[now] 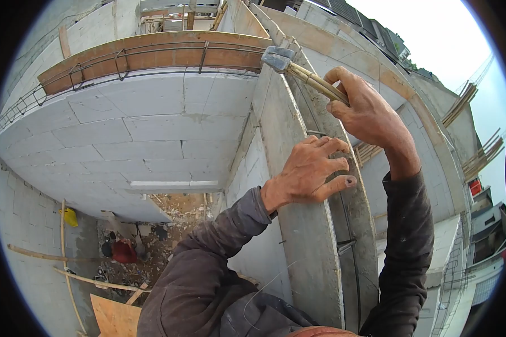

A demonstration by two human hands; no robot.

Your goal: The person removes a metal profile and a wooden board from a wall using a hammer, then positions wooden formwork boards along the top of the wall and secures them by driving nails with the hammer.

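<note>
My right hand (368, 109) is wrapped round the pale wooden handle of a hammer (312, 78). Its blunt grey metal head is over the top of the formwork, near the corner with the far wall. Just below, my left hand (312, 171) rests across the top edge of the near formwork board (303, 241), fingers slightly bent and apart, thumb stretched out over the gap. Steel rebar (351, 269) runs in that gap, between the near board and the outer board (365, 247). Whether anything small lies under my left fingers is hidden.
A rebar cage (123, 62) lies along the block wall (157, 118), with a plywood board (152, 53) behind it. Far below, a person in red (123, 251) is on the rubble-strewn floor, near wooden poles (101, 281). Rooftops stand beyond on the right.
</note>
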